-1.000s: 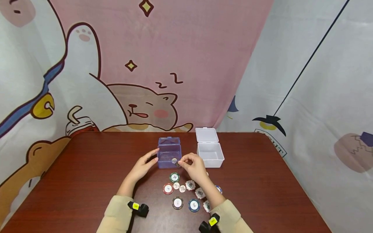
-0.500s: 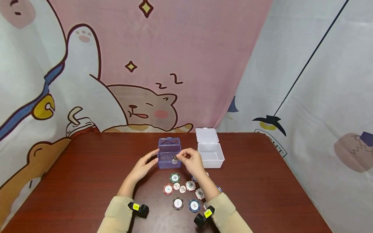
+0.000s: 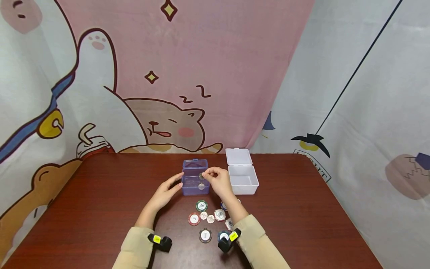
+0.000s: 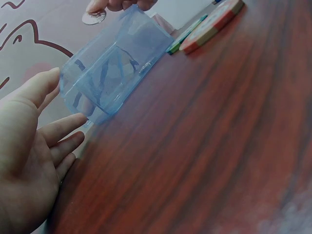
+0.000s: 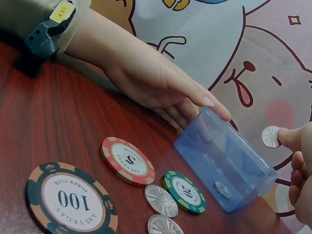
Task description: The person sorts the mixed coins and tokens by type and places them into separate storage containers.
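A translucent blue box stands with its lid raised at the table's centre. My left hand touches the box's left side with fingers and thumb fairly straight, as the left wrist view also shows. In my right hand a silver coin is pinched between thumb and finger, above the box. Another coin lies inside the box, seen through its wall. Two silver coins rest on the table in front, beside a green chip and a red chip.
To the right stands a white box with its lid open. A dark-rimmed 100 chip, a white chip and several others lie nearer me, some hidden under the right forearm. A printed cloth hangs behind the table.
My right hand has moved up and slightly left with the coin, from the box's near right corner to above its back part. The left hand stays in place.
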The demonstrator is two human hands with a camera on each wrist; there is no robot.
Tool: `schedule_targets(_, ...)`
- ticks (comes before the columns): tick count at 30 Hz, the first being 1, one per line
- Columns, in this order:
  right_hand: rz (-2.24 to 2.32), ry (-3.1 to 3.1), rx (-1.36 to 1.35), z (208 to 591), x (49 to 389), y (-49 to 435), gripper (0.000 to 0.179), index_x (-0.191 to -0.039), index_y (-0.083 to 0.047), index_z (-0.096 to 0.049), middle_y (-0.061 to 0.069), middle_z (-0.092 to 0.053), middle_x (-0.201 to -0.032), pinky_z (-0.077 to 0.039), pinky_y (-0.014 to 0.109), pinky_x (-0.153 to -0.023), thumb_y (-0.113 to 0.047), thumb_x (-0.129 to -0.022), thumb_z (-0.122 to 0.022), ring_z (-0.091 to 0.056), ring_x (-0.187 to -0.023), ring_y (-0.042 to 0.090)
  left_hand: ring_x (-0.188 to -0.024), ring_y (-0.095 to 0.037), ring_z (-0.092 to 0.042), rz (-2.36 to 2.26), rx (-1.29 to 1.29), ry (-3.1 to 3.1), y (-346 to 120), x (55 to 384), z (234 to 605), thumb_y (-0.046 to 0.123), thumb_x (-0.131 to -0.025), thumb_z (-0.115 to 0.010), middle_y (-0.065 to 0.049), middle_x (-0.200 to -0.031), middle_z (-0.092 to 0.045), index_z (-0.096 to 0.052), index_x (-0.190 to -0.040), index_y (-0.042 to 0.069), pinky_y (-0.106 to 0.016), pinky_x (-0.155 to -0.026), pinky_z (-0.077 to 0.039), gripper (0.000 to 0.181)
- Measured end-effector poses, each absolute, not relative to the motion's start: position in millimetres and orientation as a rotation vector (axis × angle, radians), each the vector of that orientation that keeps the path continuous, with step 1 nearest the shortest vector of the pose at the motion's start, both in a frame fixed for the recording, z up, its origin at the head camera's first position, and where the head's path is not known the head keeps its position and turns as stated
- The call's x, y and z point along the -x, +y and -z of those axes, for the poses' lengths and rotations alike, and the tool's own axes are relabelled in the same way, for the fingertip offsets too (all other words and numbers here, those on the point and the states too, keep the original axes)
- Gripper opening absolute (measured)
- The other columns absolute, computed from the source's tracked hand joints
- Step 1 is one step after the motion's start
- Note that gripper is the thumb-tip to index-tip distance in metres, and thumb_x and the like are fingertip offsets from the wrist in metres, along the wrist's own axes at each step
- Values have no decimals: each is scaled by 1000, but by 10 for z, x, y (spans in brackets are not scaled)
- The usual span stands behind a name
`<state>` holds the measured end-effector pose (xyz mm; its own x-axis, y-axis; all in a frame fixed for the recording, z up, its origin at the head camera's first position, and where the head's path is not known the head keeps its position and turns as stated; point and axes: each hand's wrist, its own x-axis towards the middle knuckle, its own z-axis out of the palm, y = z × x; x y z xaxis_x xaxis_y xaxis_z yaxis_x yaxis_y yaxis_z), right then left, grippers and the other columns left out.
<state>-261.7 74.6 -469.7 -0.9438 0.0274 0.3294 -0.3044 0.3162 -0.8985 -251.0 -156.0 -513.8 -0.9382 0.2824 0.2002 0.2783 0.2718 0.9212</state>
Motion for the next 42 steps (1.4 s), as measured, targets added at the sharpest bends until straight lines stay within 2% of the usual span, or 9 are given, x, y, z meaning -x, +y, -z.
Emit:
schedule_targets(14, -1605, -2352, -136, 4793, 2748, 725, 11, -72, -6, -71, -5, -52, -62, -39, 23, -57, -11, -78, -79, -48, -62, 10, -133, -32, -36, -1807, -527, 2493, -1543, 2505, 5114, 16, -97, -57, -16, -139, -48, -49, -141, 11, -54, -107, -24, 45)
schedule_targets(24, -1551, -2414, -102, 4849, 2796, 711, 13, -72, -11, -71, -6, -50, -62, -37, 25, -56, -17, -78, -79, -46, -61, 9, -133, -40, -34, -1825, -548, 2493, -1534, 2523, 5135, 11, -97, -55, -26, -138, -45, -46, -140, 1, -59, -106, -21, 45)
schedule_targets(31, -1535, -2413, -124, 4902, 2814, 702, 12, -72, -9, -71, -6, -47, -61, -35, 25, -55, -15, -79, -79, -44, -59, 9, -133, -32, -36, -1803, -536, 2504, -1544, 2516, 5130, 15, -97, -56, -18, -139, -48, -48, -140, 8, -54, -107, -24, 44)
schedule_targets(42, -1500, -2427, -178, 4909, 2799, 711, 9, -79, -9, -74, -6, -45, -61, -35, 23, -53, -16, -78, -80, -42, -57, 8, -132, -31, -38, -1809, -540, 2504, -1548, 2528, 5145, 15, -97, -57, -17, -138, -49, -49, -140, 10, -54, -106, -25, 44)
